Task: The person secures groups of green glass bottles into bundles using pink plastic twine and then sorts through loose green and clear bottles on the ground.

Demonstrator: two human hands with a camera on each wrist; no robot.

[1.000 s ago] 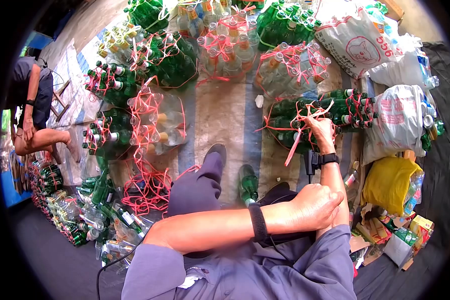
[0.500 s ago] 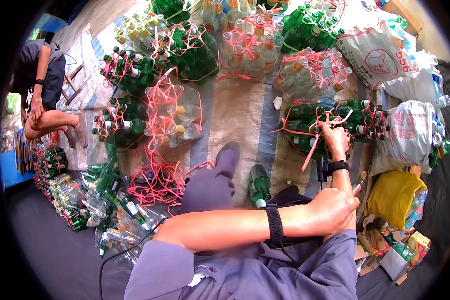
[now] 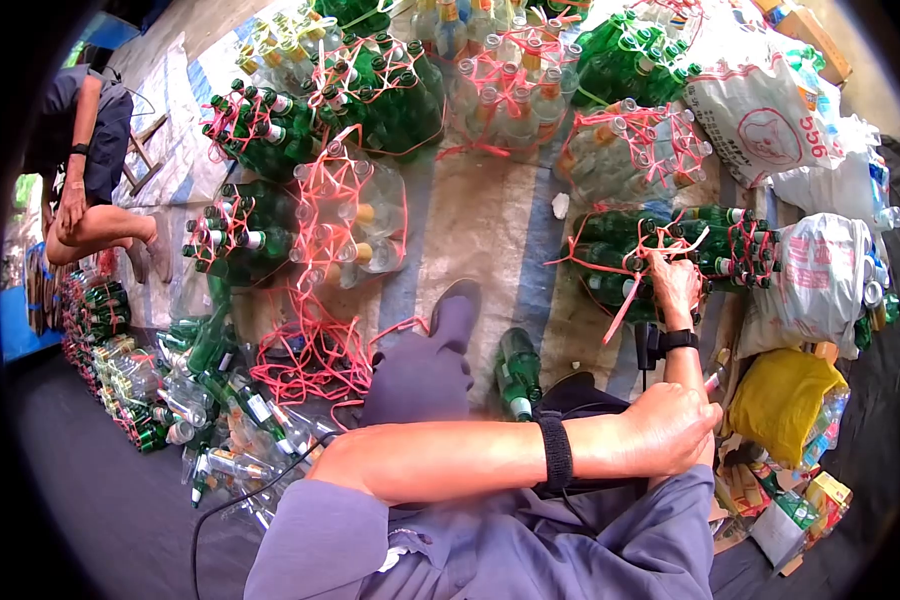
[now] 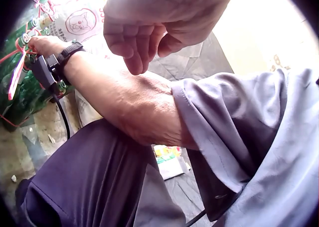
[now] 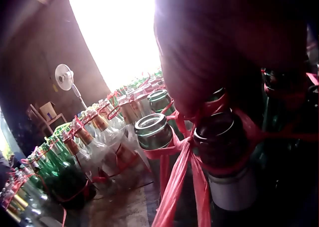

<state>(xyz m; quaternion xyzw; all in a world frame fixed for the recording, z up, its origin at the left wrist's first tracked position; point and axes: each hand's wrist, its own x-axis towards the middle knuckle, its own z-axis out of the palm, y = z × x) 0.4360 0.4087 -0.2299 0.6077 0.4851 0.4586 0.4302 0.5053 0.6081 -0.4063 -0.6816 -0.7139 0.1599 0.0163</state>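
My right hand (image 3: 676,288) grips the pink plastic twine (image 3: 625,305) at the necks of a bundle of green glass bottles (image 3: 605,258). Close up in the right wrist view, the twine (image 5: 175,189) loops around the bottle necks (image 5: 153,131), knotted between them with loose tails hanging down; the dark hand hides part of it. My left arm crosses over the right one. Above the right forearm hangs the left hand (image 4: 164,22), its fingers loosely curled with nothing in them.
Tied bundles of clear bottles (image 3: 350,220) and green bottles (image 3: 240,235) stand around on a striped sheet. One green bottle (image 3: 518,372) lies near my feet. Tangled pink twine (image 3: 310,360) sits left, filled sacks (image 3: 815,270) right. Another person (image 3: 90,190) is at far left.
The head view has swung, so the whole scene sits farther right in it. The right hand stays at the bottle bundle, and the left stays over the right arm.
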